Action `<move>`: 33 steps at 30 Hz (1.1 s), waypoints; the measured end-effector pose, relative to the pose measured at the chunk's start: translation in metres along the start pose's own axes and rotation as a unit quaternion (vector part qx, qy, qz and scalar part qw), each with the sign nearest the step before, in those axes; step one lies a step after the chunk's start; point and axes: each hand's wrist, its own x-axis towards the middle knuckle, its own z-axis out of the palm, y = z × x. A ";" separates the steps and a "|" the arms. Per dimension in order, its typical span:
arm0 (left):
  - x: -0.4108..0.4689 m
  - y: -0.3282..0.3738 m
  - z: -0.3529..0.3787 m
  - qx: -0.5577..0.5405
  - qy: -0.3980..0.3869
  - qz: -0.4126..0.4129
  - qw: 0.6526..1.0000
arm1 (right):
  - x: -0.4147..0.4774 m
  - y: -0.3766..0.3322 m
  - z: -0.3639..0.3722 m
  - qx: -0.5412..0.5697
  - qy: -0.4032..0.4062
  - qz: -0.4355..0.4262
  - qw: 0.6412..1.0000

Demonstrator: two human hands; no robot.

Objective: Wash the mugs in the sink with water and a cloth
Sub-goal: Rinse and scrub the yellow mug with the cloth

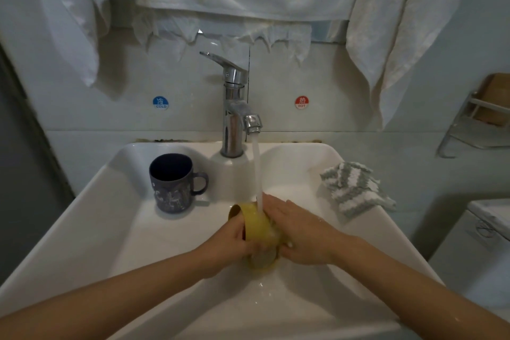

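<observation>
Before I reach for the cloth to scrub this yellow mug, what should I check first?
1. Water on the mug: ok. The stream from the tap lands on the yellow mug.
2. Secure hold: ok. The left hand grips the mug near its rim.
3. Free hand: ok. The right hand lies flat against the mug, holding nothing.
4. Cloth location: ok. The striped cloth lies on the sink's right ledge, untouched.
5. Other mug out of the way: ok. The dark mug stands upright on the left ledge.
6. Inside of the yellow mug clean: cannot tell.
</observation>
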 end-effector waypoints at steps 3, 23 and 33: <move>-0.003 0.003 0.001 -0.009 -0.005 0.004 1.000 | -0.001 0.003 0.004 -0.015 0.005 0.026 1.000; -0.005 0.008 -0.004 -0.005 -0.016 -0.044 0.999 | -0.007 0.003 -0.009 -0.025 -0.024 0.095 0.995; -0.007 0.008 -0.003 -0.007 -0.014 -0.042 0.999 | -0.008 0.004 -0.009 0.043 -0.038 0.093 0.994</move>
